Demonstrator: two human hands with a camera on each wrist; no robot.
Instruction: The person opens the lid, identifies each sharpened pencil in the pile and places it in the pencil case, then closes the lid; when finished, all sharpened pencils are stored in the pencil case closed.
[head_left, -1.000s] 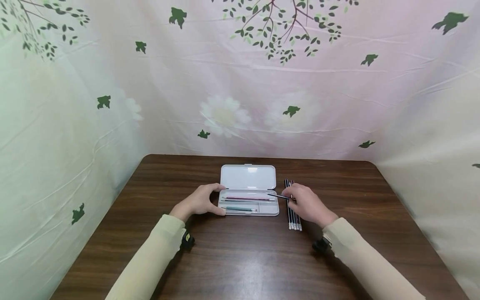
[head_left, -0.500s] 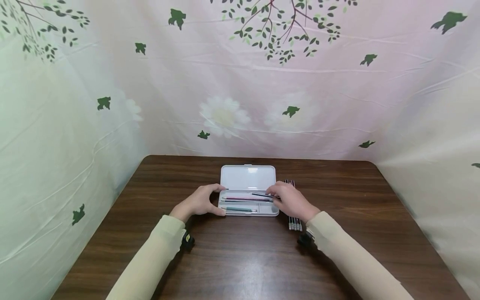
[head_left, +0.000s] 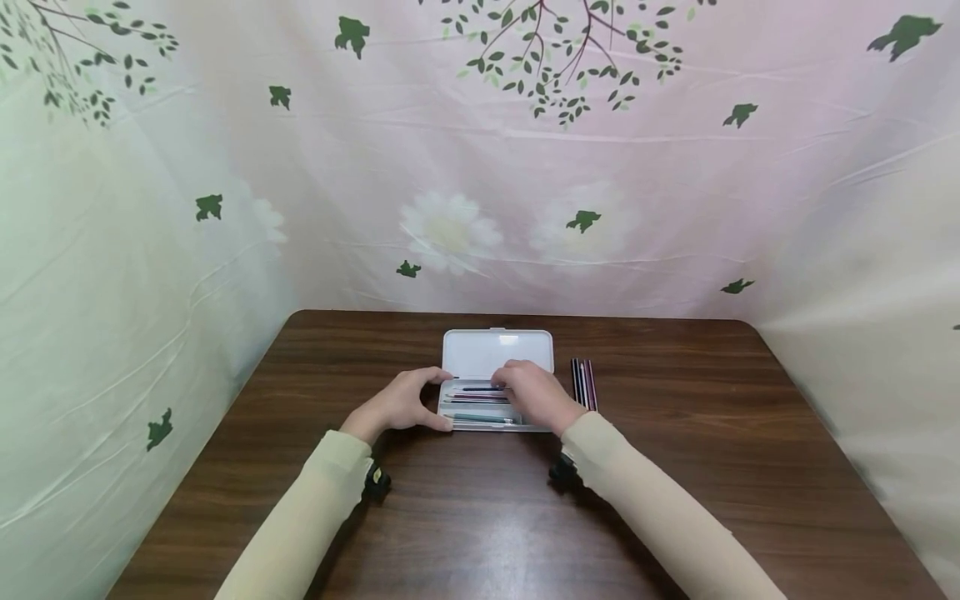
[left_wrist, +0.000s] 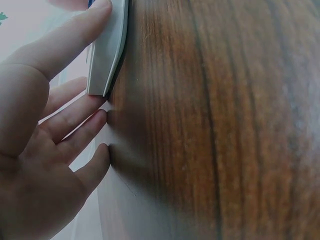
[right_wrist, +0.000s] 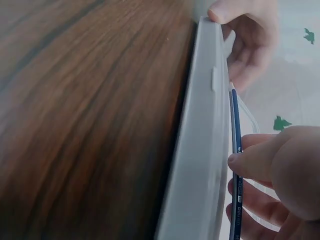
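Observation:
A white pencil case [head_left: 471,357] lies open on the table, lid flipped back. My left hand [head_left: 397,403] holds its left end, thumb at the front corner and fingers spread toward the back edge; in the left wrist view the thumb presses the case wall [left_wrist: 107,55]. My right hand [head_left: 537,395] is over the case's right half, hiding part of it. In the right wrist view its thumb and fingers pinch a dark blue pencil [right_wrist: 237,120] lengthwise at the case. Reddish and dark pencils [head_left: 477,397] lie in the back compartment, teal ones [head_left: 480,418] in the front.
Right of the case lies a row of several pencils [head_left: 583,383], partly hidden by my right sleeve. The brown wooden table [head_left: 480,508] ends at a printed cloth backdrop [head_left: 337,208] behind and at both sides.
My right hand has moved left from the pencil row to over the case, carrying the dark pencil with it. The left hand has stayed at the case's left end.

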